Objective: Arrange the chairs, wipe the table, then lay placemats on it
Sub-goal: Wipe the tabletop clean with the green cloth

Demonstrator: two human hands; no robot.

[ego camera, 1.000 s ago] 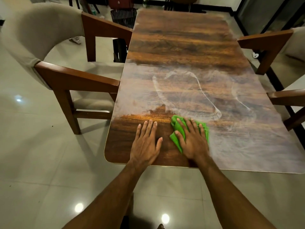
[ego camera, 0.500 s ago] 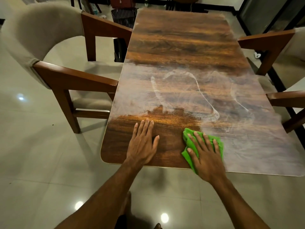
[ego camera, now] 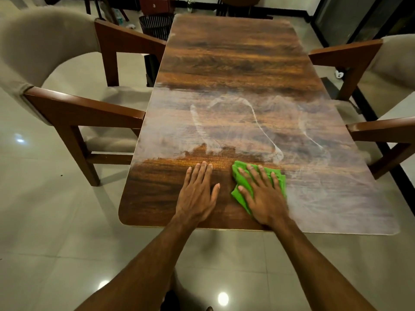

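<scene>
A long wooden table [ego camera: 231, 52] runs away from me, its middle and near right covered in a whitish dusty film with swirl marks. My right hand [ego camera: 262, 194] presses flat, fingers straight, on a green cloth [ego camera: 241, 189] near the table's front edge. Beside it, my left hand [ego camera: 197, 194] rests flat on the clean, dark near-left part of the tabletop. A wooden armchair with beige padding [ego camera: 74, 108] stands at the table's left side, and another armchair [ego camera: 368, 63] stands at the right.
A dark slatted bin [ego camera: 155, 25] stands on the floor beyond the left chair, near the table's far left corner. More furniture legs and a dark chair [ego camera: 240, 5] show at the far end. Glossy tiled floor [ego camera: 45, 221] surrounds the table.
My right hand first slid the green cloth right and toward the front edge, then back left and slightly forward. The left hand stayed flat on the table.
</scene>
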